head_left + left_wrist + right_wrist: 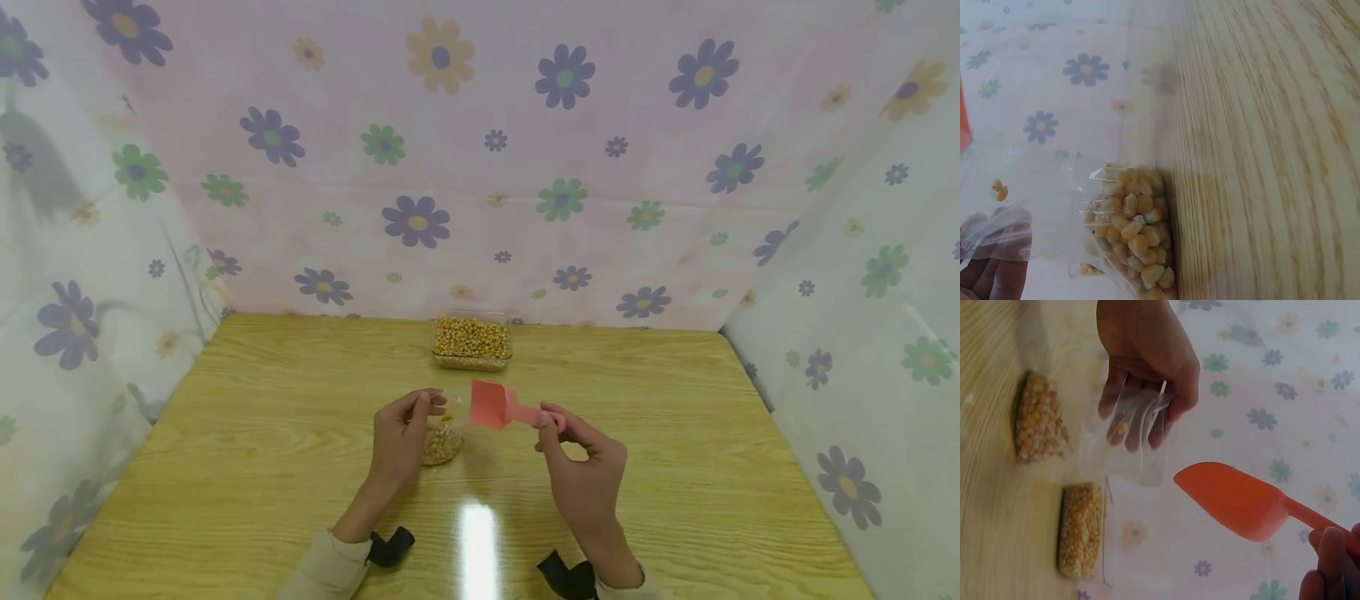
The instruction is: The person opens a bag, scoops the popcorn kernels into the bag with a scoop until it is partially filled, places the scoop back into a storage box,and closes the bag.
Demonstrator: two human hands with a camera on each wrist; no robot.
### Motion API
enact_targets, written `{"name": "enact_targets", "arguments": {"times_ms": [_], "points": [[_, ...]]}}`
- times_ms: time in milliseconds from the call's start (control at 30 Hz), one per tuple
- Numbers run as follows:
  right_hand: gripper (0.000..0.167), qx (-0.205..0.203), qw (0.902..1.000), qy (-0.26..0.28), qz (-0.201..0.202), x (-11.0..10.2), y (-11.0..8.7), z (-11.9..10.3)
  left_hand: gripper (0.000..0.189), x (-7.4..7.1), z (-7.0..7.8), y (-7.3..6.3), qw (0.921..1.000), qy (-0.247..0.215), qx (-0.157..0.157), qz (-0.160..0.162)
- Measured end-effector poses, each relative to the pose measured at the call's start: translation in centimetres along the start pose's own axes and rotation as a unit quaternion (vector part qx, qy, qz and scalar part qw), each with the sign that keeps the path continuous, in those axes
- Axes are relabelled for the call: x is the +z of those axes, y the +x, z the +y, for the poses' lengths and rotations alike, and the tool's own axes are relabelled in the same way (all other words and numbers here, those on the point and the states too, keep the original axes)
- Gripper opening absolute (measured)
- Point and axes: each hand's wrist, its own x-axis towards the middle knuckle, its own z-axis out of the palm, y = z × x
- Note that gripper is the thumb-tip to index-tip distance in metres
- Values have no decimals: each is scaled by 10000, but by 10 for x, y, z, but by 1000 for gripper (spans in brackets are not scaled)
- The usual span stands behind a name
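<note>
Head cam: right hand [588, 467] is pinching a pink scoop [491, 406] by its handle; left hand [402, 433] is gripping a clear plastic bag [456, 410] by the top, just beside it. Corn kernels [441, 448] are weighing it onto the surface [300, 408], clear container [472, 358] sitting behind.

Wooden surface [675, 417] fills lower middle of head frame; flowered fabric backdrop [495, 167] behind it and along both sides. Clear rectangular container [472, 363] near back edge, frame centre, yellow corn kernels [472, 336] inside. Clear plastic bag [456, 410] on surface before container, slightly left; kernels in bottom, couple higher up. Left hand [401, 433] at bag's top, on left. Pink scoop [491, 405] above surface, bowl just right of bag's top, handle rightward into right hand [588, 471], lower right of centre.
</note>
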Motion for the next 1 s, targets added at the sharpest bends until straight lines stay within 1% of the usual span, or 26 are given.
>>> {"name": "enact_targets", "arguments": {"times_ms": [133, 200, 300, 367, 467, 567, 667, 800, 1000], "points": [[16, 360, 9986, -184, 332, -12, 7, 14, 31, -1, 1, 0, 9999, -6, -89, -48], [14, 617, 9972, -207, 377, -16, 9, 23, 32, -2, 1, 0, 10000, 11, -71, -55], [13, 800, 9959, -101, 419, -19, 13, 39, 32, -2, -1, 0, 9999, -88, -56, -63], [14, 889, 9949, 52, 470, -19, 14, 50, 32, -3, -2, -1, 9998, -177, -63, -76], [14, 906, 9940, 224, 565, -16, 16, 66, 34, -3, -5, -2, 9995, -301, -100, -81], [15, 916, 9935, 301, 604, -9, 19, 78, 33, -4, -5, -3, 9995, -304, -50, -58], [15, 876, 9941, 359, 535, 0, 24, 79, 32, -4, -4, -4, 9997, -220, 85, -43], [13, 804, 9951, 384, 426, 10, 30, 73, 30, -5, 0, -5, 9997, -18, 259, 16], [14, 859, 9952, 332, 332, 21, 35, 75, 31, -6, 7, -6, 9992, 196, 327, 133]]}}
